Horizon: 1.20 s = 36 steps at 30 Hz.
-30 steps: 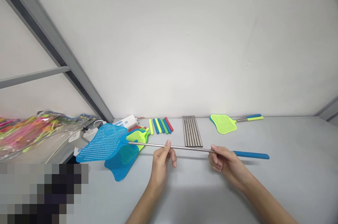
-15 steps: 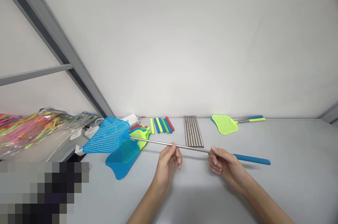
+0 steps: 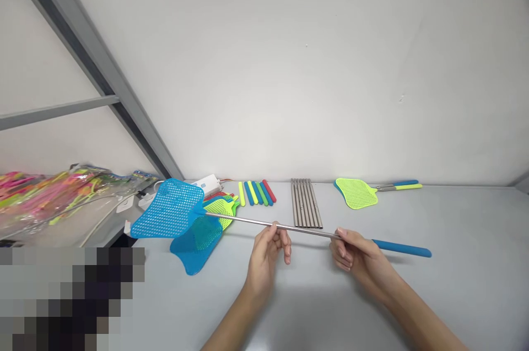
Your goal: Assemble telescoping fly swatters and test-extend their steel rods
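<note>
A fly swatter with a blue mesh head [image 3: 169, 210], a thin metal rod and a blue handle [image 3: 403, 248] is held across the table, head to the left. My left hand [image 3: 268, 254] pinches the middle of the rod between thumb and fingers. Closer to the handle, my right hand [image 3: 357, 254] is closed around the rod. Behind the hands lie several metal tubes [image 3: 306, 203] side by side. Several coloured grips [image 3: 257, 193] in yellow, blue, green and red lie to their left.
Loose swatter heads [image 3: 198, 246] are stacked at the left, partly under the held one. Two swatters [image 3: 357, 194] lie at the back right. A white power adapter [image 3: 206, 184], cables and plastic bags [image 3: 61, 202] of colourful items sit left. A wall [image 3: 314, 92] rises behind the grey table [image 3: 475, 285].
Both hands keep their hold on the swatter's rod. The whole view has shifted slightly, with the things on the table appearing a little further right.
</note>
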Motion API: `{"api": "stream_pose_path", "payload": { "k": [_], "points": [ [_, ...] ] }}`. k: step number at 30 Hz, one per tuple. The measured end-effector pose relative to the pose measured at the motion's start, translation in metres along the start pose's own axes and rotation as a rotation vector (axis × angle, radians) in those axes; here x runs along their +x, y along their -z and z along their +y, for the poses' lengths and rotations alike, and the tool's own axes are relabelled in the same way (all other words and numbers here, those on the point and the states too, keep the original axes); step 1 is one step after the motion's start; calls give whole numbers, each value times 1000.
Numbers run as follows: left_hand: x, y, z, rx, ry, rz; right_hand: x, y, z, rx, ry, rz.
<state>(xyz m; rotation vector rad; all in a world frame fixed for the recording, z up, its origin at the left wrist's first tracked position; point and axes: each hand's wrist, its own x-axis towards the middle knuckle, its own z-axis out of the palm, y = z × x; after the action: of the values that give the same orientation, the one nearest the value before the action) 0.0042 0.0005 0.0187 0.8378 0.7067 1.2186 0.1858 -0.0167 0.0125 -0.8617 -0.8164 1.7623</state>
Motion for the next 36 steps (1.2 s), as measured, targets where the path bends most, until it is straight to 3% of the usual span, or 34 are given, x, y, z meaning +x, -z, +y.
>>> {"api": "stream_pose_path", "payload": {
  "k": [12, 36],
  "points": [
    [-4, 4, -4, 257, -162, 31, -2, -2, -2, -22, 21, -14],
    [-4, 2, -2, 347, -162, 78, -2, -3, -5, -196, 100, 5]
  ]
}}
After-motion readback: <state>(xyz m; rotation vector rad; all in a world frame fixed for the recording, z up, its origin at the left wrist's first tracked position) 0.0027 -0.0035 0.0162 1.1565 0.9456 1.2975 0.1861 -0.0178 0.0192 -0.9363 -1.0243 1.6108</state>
